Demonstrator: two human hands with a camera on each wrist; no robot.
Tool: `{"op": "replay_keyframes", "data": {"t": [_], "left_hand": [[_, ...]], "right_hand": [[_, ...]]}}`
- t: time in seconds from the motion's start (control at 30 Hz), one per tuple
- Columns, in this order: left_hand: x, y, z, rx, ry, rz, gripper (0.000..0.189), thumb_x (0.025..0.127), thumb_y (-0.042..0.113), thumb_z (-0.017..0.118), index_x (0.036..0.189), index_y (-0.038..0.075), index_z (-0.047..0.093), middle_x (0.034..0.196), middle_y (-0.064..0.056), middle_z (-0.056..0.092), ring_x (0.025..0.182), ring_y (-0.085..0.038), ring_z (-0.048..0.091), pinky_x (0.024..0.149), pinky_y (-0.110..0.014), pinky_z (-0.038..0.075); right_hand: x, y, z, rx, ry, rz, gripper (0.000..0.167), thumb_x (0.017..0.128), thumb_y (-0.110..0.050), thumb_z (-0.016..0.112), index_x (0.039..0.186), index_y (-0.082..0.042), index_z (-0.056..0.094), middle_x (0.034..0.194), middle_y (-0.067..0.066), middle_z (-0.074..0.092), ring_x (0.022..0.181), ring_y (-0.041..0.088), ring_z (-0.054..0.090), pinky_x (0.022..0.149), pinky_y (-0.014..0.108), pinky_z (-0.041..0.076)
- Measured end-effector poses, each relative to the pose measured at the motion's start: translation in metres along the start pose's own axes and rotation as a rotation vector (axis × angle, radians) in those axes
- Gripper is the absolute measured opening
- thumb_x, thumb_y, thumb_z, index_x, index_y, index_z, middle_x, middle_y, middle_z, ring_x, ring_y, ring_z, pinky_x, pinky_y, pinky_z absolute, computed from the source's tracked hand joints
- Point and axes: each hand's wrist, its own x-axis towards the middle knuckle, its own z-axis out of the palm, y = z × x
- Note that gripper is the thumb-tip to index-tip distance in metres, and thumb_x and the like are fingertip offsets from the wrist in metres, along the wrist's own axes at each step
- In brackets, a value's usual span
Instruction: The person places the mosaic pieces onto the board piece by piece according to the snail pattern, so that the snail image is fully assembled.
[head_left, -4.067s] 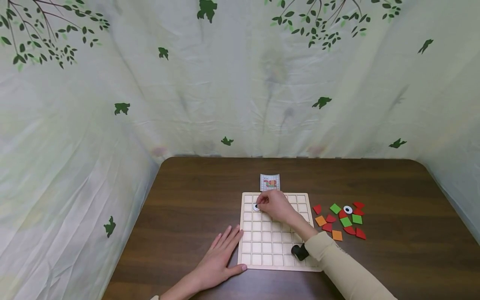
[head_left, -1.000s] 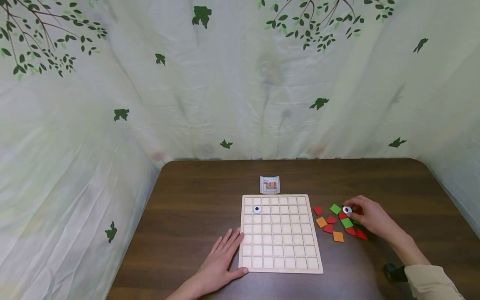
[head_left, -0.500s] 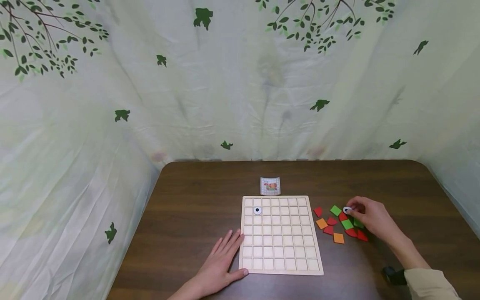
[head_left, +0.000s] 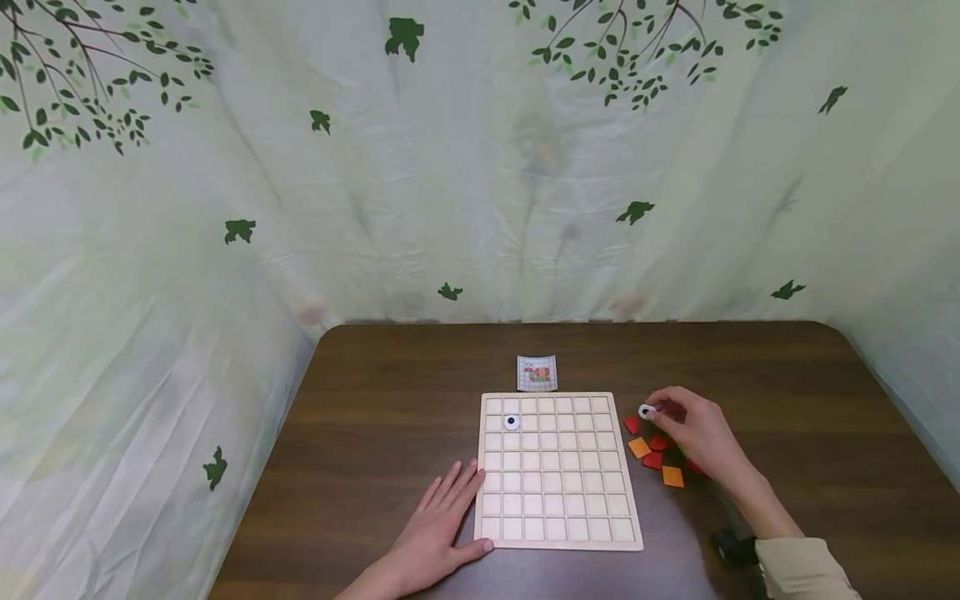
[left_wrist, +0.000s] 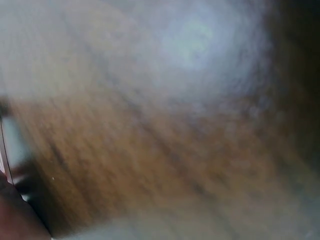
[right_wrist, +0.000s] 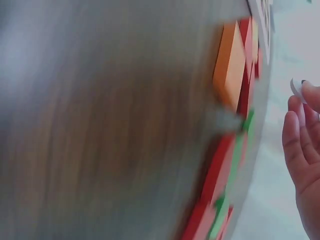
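The small round white eye disc (head_left: 647, 411) is pinched in the right hand (head_left: 693, 433) fingers, just beside the wooden grid board (head_left: 557, 472) right edge. The left hand (head_left: 438, 521) rests flat, fingers spread, touching the board's left edge.

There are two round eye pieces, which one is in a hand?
The eye piece right of the board, pinched in the right hand above the coloured tiles. The other eye piece lies in a board cell, untouched.
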Motion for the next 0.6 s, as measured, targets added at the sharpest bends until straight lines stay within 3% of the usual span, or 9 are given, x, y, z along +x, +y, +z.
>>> {"op": "replay_keyframes", "data": {"t": [0.37, 0.6], "left_hand": [[0.0, 0.0, 0.002, 0.013, -0.005, 0.006, 0.087, 0.092, 0.064, 0.052, 0.157, 0.014, 0.025, 0.163, -0.004, 0.019, 0.149, -0.028, 0.014, 0.114, -0.049, 0.013], [0.001, -0.001, 0.001, -0.01, -0.027, -0.012, 0.089, 0.091, 0.065, 0.052, 0.158, 0.015, 0.023, 0.164, -0.001, 0.015, 0.149, -0.025, 0.009, 0.114, -0.039, 0.003]], "right_hand": [[0.013, -0.039, 0.035, 0.138, -0.027, -0.094, 0.02, 0.088, -0.006, 0.073, 0.106, -0.012, 0.068, 0.097, -0.002, 0.064, 0.083, 0.016, 0.059, 0.073, 0.026, 0.054], [0.025, -0.06, 0.054, 0.182, -0.075, -0.132, 0.018, 0.087, -0.008, 0.074, 0.104, -0.014, 0.07, 0.097, -0.006, 0.065, 0.084, 0.014, 0.059, 0.075, 0.029, 0.053]]}}
